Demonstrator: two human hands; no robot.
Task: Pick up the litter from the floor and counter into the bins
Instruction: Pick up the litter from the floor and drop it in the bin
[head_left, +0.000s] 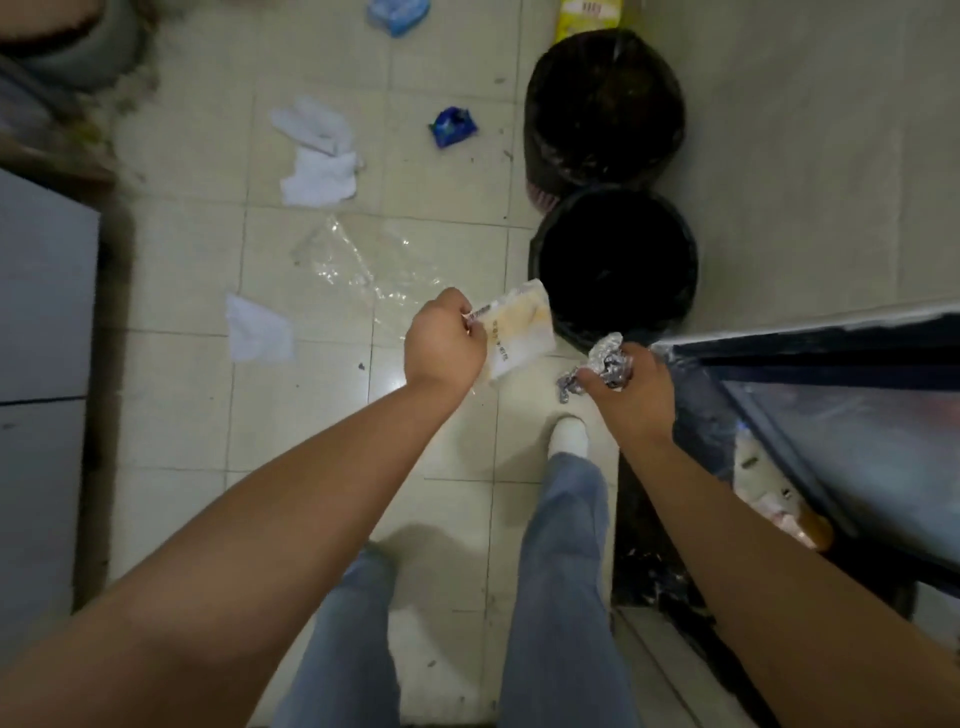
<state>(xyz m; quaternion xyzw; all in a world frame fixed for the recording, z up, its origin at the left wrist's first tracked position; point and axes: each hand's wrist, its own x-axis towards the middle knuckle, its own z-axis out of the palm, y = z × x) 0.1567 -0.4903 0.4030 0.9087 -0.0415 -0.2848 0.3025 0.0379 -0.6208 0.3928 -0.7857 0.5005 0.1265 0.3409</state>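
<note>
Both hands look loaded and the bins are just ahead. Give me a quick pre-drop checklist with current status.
1. Left hand grips the white and yellow plastic wrapper: ok.
2. Right hand grips the crumpled silver foil: ok.
3. Nearer black-lined round bin open: ok.
4. Wrapper over that bin's opening: not ok, only beside its rim.
5. Room left in the farther black-lined bin: cannot tell.
6. Floor litter cleared: not ok; white tissues, clear plastic film and blue packet remain.
</note>
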